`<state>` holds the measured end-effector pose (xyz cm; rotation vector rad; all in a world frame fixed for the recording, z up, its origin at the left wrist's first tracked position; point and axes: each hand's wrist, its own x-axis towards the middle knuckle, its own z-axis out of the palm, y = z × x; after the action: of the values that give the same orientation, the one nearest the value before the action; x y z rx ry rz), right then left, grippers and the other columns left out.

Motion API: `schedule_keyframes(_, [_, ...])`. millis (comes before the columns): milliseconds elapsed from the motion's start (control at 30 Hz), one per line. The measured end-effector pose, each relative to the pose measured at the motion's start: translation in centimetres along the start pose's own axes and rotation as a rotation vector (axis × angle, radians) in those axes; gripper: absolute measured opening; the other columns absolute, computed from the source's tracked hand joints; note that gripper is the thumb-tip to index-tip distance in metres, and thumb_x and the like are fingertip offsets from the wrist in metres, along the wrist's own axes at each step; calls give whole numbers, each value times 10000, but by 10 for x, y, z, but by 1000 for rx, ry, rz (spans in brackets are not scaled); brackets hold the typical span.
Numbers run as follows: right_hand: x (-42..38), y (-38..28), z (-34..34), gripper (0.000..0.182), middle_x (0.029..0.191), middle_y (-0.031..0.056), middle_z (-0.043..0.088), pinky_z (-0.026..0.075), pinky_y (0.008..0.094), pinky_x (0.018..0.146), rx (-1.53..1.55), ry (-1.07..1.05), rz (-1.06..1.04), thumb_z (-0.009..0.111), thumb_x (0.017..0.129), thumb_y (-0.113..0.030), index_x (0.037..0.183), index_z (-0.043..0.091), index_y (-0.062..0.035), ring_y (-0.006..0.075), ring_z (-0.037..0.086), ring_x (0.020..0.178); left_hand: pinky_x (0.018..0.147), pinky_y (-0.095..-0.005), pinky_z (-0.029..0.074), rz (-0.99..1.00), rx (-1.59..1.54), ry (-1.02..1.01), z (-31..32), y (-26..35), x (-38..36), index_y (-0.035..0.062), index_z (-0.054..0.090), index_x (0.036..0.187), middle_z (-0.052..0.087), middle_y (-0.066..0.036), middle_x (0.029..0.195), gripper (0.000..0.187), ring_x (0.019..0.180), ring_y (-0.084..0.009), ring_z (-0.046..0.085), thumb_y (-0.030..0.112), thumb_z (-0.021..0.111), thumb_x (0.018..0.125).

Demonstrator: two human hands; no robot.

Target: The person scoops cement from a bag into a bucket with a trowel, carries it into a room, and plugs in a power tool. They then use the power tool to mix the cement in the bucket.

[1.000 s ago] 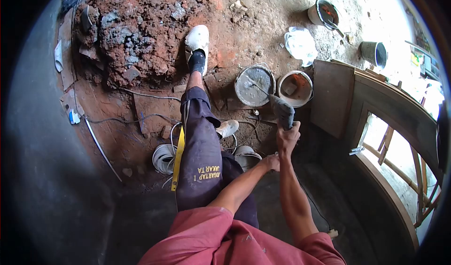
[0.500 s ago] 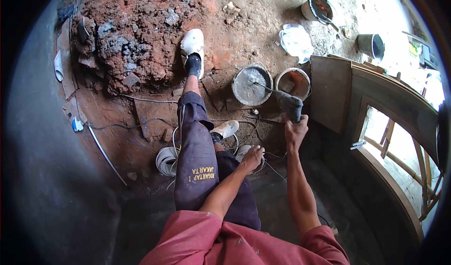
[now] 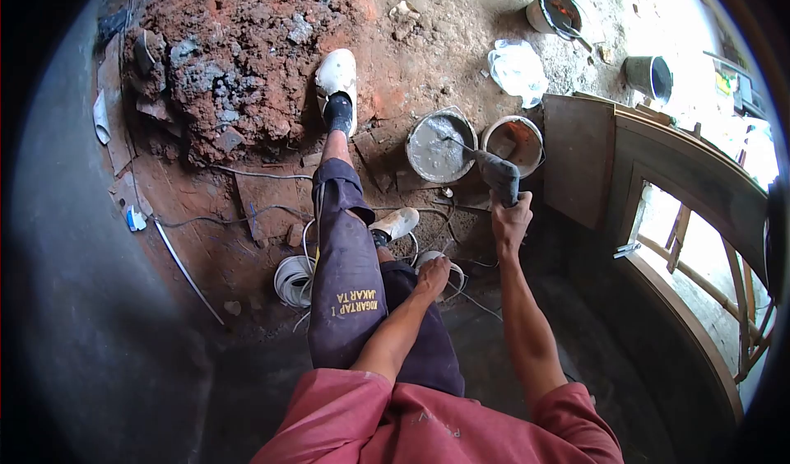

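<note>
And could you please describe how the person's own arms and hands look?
Short, faded red sleeves leave both forearms bare. The left hand and right hand are ungloved, and no watch or wristband shows; whether there are rings is too small to tell.

Daylight glare at upper right, soft shadow on left wall (image 3: 82,217), fisheye curve, black corners

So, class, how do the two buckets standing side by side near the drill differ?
The left-hand bucket holds wet grey mix, while the right-hand bucket shows a reddish-orange inside. A rod dips into the left-hand bucket; none enters the right-hand bucket. The left-hand bucket looks slightly larger than the right-hand bucket. Both are round and open-topped.
</note>
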<state>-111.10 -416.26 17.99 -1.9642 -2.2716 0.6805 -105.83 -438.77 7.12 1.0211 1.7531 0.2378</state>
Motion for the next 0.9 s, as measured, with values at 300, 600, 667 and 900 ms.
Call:
schedule_keyframes(300, [7,3,-53,422,787,255,674,523,491,673,175,-46,39,775,803,-233,1034,502,-8,443,693,781,873,-580,471,14,6,186,3,-62,-1,48,683,1027,689,-217,1014,268,1003,-417,655,220,496,942])
schedule_keyframes(600, [6,4,-12,550,882,301,664,515,534,740,234,-145,190,791,757,-247,1084,432,12,480,666,892,997,-592,420,-1,387,-180,-166,-44,46,122,796,938,744,-165,987,210,1117,-384,648,198,609,876])
schedule_keyframes(667, [-3,-1,-14,552,878,302,659,512,543,737,245,-150,196,786,756,-232,1090,419,9,490,659,885,1017,-675,344,155,507,-70,-191,-47,44,142,797,910,748,-149,971,206,1066,-386,666,226,612,880])
schedule_keyframes(900, [10,67,75,903,1011,344,608,499,539,811,76,-184,-67,759,753,-173,1435,241,113,505,618,946,983,-571,479,139,285,-286,-236,-62,24,46,725,1054,694,-240,1103,328,1071,-438,658,287,662,840])
